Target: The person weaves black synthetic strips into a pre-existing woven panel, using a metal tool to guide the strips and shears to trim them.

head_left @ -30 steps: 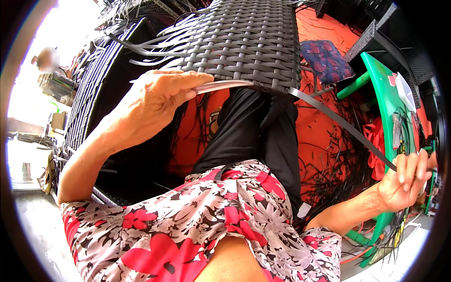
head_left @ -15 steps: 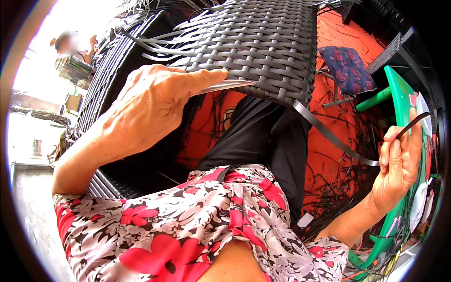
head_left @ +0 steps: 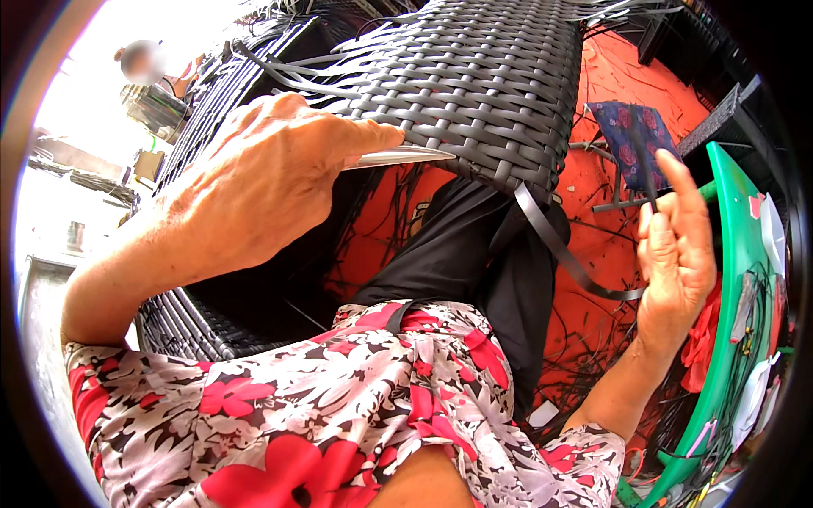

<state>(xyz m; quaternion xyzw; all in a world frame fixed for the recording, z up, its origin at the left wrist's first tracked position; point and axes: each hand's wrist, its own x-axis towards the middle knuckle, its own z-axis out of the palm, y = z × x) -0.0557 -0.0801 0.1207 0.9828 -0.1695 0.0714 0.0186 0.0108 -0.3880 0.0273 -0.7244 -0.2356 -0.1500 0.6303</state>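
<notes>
My left hand (head_left: 267, 178) is closed around a pointed silver blade (head_left: 406, 157), whose handle is hidden in the palm. Its index finger lies stretched along the lower edge of a woven panel (head_left: 466, 89) of dark grey plastic wicker. The blade's tip rests at that edge, touching or just beneath it. From the panel's lower right corner a flat grey wicker strip (head_left: 566, 258) curves down to my right hand (head_left: 677, 262). There the strip is pinched between thumb and fingers, and its dark free end sticks up past them. Loose strip ends fan out at the panel's upper left.
Below, the floor's red-orange covering (head_left: 593, 326) is strewn with black strip scraps. A floral cushioned stool (head_left: 627, 140) stands beyond the panel. On the right is a green plastic table (head_left: 720, 356) with strips and papers. Another person (head_left: 148, 72) is at the far left.
My right hand has moved left, nearer the panel, with the strip still in its fingers. The left hand and blade stay at the panel's edge. The whole view has shifted slightly.
</notes>
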